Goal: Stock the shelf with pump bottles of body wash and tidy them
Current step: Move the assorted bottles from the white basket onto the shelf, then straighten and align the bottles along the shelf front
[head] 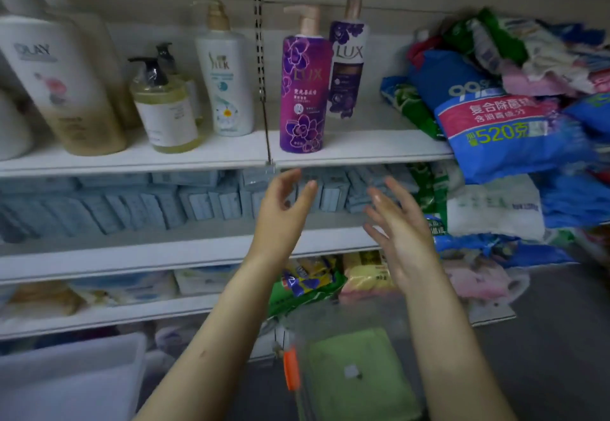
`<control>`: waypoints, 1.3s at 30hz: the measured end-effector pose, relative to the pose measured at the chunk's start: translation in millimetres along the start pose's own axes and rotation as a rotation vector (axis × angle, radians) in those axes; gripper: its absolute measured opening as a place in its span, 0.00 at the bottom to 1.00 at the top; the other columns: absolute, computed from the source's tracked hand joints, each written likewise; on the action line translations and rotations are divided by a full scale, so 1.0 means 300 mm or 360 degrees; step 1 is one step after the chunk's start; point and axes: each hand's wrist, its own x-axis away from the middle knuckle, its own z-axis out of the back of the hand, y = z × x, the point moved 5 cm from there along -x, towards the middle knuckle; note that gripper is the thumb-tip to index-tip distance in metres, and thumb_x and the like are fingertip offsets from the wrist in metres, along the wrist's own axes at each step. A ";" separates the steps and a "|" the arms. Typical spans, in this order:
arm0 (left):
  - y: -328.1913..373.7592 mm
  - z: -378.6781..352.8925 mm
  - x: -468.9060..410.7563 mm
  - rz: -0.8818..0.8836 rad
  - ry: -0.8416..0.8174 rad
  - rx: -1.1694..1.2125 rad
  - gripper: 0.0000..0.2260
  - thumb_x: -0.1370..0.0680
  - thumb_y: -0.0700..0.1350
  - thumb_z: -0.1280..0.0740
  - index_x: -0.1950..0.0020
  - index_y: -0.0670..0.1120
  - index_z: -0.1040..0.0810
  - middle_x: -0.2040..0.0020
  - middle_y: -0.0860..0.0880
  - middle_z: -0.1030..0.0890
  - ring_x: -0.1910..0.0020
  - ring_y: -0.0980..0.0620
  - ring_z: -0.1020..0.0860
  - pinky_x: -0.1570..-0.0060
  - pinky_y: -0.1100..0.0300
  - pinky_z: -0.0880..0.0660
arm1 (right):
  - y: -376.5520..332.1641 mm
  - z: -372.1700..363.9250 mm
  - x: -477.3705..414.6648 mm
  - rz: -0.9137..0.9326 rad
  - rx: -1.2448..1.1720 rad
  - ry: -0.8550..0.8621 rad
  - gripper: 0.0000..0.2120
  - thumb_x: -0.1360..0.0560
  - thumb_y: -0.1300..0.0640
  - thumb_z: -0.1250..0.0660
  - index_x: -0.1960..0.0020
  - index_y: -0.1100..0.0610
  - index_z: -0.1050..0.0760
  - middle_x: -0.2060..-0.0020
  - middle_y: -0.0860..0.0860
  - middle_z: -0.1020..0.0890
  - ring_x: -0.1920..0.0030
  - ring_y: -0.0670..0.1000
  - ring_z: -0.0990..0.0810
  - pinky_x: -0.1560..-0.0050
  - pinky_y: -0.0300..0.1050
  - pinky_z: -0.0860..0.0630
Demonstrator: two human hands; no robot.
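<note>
I see the top shelf [363, 151] carrying a row of pump bottles. Far left stands a big white-and-gold bottle [62, 90], then a clear yellowish bottle [165, 110] with a black pump, then a tall white bottle [227, 80]. Pale blue boxes [132, 203] fill the shelf beneath them. Right of the metal upright [260, 57], a purple bottle [302, 94] stands upright near the shelf's front edge, with a purple-and-white bottle [346, 67] just behind it to the right.

Below the purple bottle, my left hand [284, 209] hovers in front of the shelf edge, fingers loosely spread, its grip holding nothing. My right hand [399, 226] hangs beside it, fingers straight, grip likewise empty, touching no bottle. Further right, a pile of bags [495, 117] spills over the shelf end.
</note>
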 end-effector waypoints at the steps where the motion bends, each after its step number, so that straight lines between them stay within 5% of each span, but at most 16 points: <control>1: -0.022 0.001 0.062 0.0061 0.0010 0.0045 0.14 0.21 0.50 0.33 0.37 0.51 0.26 0.37 0.53 0.22 0.37 0.57 0.26 0.39 0.66 0.30 | 0.027 0.016 0.033 -0.0055 0.0031 -0.0032 0.14 0.22 0.57 0.33 0.40 0.42 0.27 0.37 0.47 0.22 0.36 0.50 0.24 0.38 0.48 0.27; 4: -0.054 0.019 0.216 0.0191 0.0135 0.0162 0.11 0.21 0.47 0.33 0.39 0.51 0.24 0.43 0.56 0.20 0.44 0.61 0.22 0.47 0.70 0.26 | 0.050 0.067 0.105 -0.0118 0.0124 -0.0135 0.19 0.22 0.59 0.33 0.34 0.45 0.29 0.35 0.49 0.23 0.35 0.50 0.24 0.35 0.48 0.29; 9: -0.040 0.032 0.417 0.0266 0.0294 0.0191 0.08 0.21 0.45 0.33 0.43 0.54 0.23 0.42 0.55 0.19 0.41 0.58 0.22 0.40 0.59 0.26 | 0.035 0.177 0.218 -0.0103 0.0222 -0.0341 0.26 0.23 0.58 0.32 0.28 0.45 0.33 0.34 0.45 0.25 0.41 0.35 0.24 0.42 0.40 0.28; 15: 0.000 0.116 0.643 0.0249 0.0504 0.0242 0.08 0.21 0.43 0.34 0.44 0.53 0.22 0.44 0.55 0.18 0.46 0.59 0.21 0.47 0.63 0.26 | 0.059 0.126 0.360 -0.0124 0.0310 -0.0584 0.25 0.23 0.58 0.33 0.28 0.47 0.34 0.30 0.49 0.27 0.36 0.43 0.26 0.40 0.39 0.29; 19: 0.041 0.257 0.757 0.0217 0.0680 0.0209 0.07 0.22 0.45 0.34 0.45 0.53 0.21 0.46 0.55 0.17 0.46 0.58 0.21 0.47 0.64 0.27 | 0.040 -0.028 0.468 -0.0055 0.0351 -0.0846 0.24 0.22 0.56 0.33 0.30 0.43 0.34 0.30 0.48 0.28 0.32 0.44 0.28 0.34 0.42 0.30; 25: 0.110 0.557 0.905 0.0240 0.0963 0.0165 0.09 0.18 0.47 0.39 0.41 0.52 0.21 0.44 0.55 0.17 0.41 0.53 0.21 0.38 0.50 0.27 | 0.009 -0.304 0.651 0.0072 0.0408 -0.1102 0.23 0.22 0.51 0.34 0.29 0.40 0.35 0.31 0.42 0.28 0.32 0.42 0.29 0.33 0.42 0.31; 34: 0.293 1.212 1.266 -0.0021 0.1177 0.0071 0.15 0.25 0.53 0.35 0.38 0.54 0.22 0.42 0.54 0.17 0.41 0.53 0.20 0.43 0.54 0.25 | 0.072 -0.940 1.134 0.0201 0.0285 -0.1460 0.21 0.22 0.50 0.34 0.33 0.35 0.34 0.31 0.40 0.29 0.31 0.43 0.29 0.32 0.47 0.30; 39: 0.336 1.531 1.548 -0.0019 0.1469 -0.0021 0.10 0.19 0.47 0.38 0.38 0.56 0.23 0.42 0.57 0.17 0.41 0.57 0.21 0.42 0.57 0.24 | 0.155 -1.263 1.461 0.0233 0.0211 -0.1714 0.20 0.21 0.50 0.34 0.33 0.34 0.34 0.31 0.37 0.29 0.30 0.42 0.31 0.30 0.51 0.30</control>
